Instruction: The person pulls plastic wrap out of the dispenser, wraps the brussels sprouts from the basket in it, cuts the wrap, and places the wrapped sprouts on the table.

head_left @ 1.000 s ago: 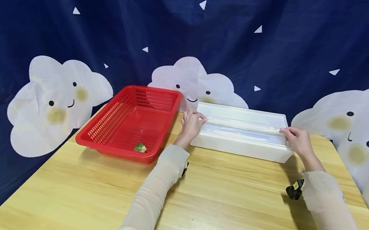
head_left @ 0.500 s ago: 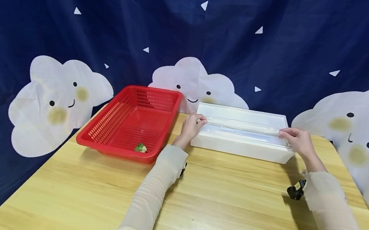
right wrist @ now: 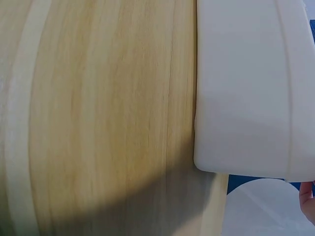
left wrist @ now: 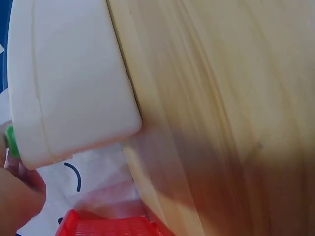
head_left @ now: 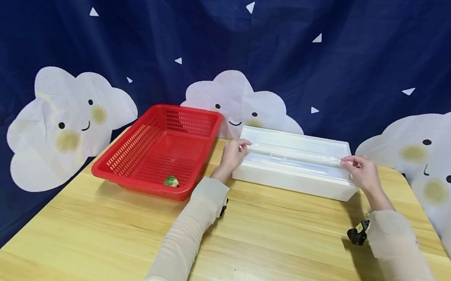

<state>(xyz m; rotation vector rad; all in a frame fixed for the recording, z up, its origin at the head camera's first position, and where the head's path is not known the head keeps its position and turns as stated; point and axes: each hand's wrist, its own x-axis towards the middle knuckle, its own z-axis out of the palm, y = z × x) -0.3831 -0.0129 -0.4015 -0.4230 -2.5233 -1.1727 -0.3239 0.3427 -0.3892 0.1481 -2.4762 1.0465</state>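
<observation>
A long white box (head_left: 294, 180) stands at the back of the table, a shiny clear plastic cover (head_left: 290, 154) running across its top. My left hand (head_left: 232, 154) pinches the cover near the left end, thumb and fingers together. At the other end, my right hand (head_left: 363, 172) pinches it the same way. The left wrist view shows the box's side wall (left wrist: 74, 83) and a small green piece (left wrist: 12, 141) by my left fingers. Only a bit of my right hand (right wrist: 308, 202) enters the right wrist view, at the box's upper corner.
Left of the box is a red perforated basket (head_left: 174, 146), with a small green-and-white vegetable piece (head_left: 171, 180) at its near end. Both stand on a wooden table (head_left: 271, 252). A dark blue curtain (head_left: 287, 41) printed with clouds hangs behind.
My left fingers have curled in and shifted slightly at the cover's end. My right hand stays nearly in place; the box and basket have not moved.
</observation>
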